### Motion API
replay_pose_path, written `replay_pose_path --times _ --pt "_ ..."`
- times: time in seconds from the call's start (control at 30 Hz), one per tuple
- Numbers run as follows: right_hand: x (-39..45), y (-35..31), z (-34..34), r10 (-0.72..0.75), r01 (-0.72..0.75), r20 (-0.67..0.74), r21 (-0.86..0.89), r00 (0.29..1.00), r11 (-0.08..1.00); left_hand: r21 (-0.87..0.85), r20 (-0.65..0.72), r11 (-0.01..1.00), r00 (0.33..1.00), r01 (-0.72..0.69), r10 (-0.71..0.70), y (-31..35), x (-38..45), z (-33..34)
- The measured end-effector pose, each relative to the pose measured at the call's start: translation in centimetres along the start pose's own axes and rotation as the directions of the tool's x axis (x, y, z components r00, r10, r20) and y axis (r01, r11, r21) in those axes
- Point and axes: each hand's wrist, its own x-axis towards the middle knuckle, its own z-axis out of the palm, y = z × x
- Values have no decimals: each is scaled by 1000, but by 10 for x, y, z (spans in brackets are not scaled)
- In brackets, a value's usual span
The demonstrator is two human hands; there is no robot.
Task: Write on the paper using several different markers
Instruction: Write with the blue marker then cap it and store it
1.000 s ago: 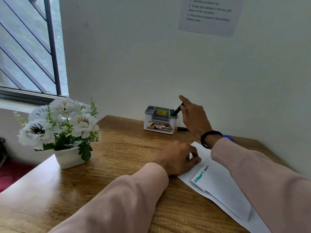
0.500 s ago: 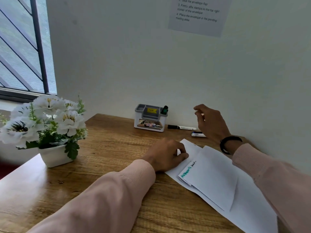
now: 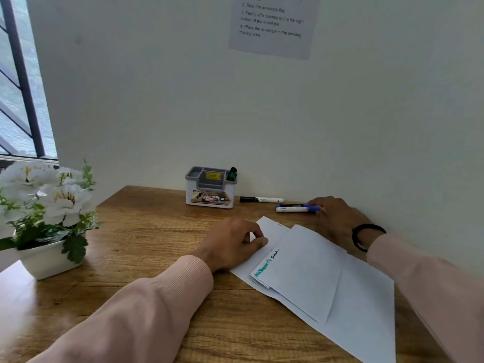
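Your right hand [image 3: 337, 218] has reached the blue marker [image 3: 297, 207] near the far right corner of the worktop [image 3: 146, 247], close to the wall. Its fingers touch the marker's blue end, but I cannot tell whether they have closed round it. Your left hand [image 3: 233, 244] rests on the near-left edge of the paper [image 3: 309, 273], fingers loosely curled, thumb and forefinger pressing the sheet flat.

The marker looks light, stiff and smooth, so it will likely roll if nudged. Take it around the middle of the barrel, not the cap. The paper is thin and folded, lying toward the right edge of the worktop with green and black writing [image 3: 265, 264] already at its left end. It will slide and crease easily, so keep that left hand down.

A black marker [image 3: 260, 199] lies along the back edge, just beyond the blue one. The organiser [image 3: 210, 188] with the green marker [image 3: 231, 174] stands further left. The wall crowds your right wrist, so lift toward yourself. The flower pot [image 3: 51, 258] sits well apart at the left edge.
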Motion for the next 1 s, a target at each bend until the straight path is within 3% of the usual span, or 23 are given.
replay_pose_path --times 0.23,0.4,0.57,0.63,0.7,0.8,0.9,1.0 --pt "24 -11 19 -24 61 173 -210 985 976 -5 23 1000 1000 -8 8 -3 1 1" --pt "32 -19 23 -5 56 142 -356 990 933 -4 30 1000 1000 8 -8 -4 2 1" --pt "23 -22 14 -13 34 64 -346 998 937 -12 36 1000 999 6 -5 -3 2 1" --pt "14 -28 7 -41 32 -35 -241 999 970 -8 19 1000 1000 7 -7 -2 2 1" --pt "-2 -39 0 -57 54 -186 -19 981 998 -5 -45 1000 999 5 -5 -2 1 0" --pt "-35 -60 -8 -27 149 -349 327 937 933 -25 -213 1000 977 0 -5 0 -1 -4" --pt "-65 -78 -9 -6 186 -265 659 964 729 -28 -289 1000 957 -10 1 2 -1 -5" --pt "-85 -87 -2 -72 91 -65 876 995 473 -47 -225 998 974 -51 39 3 -1 -4"
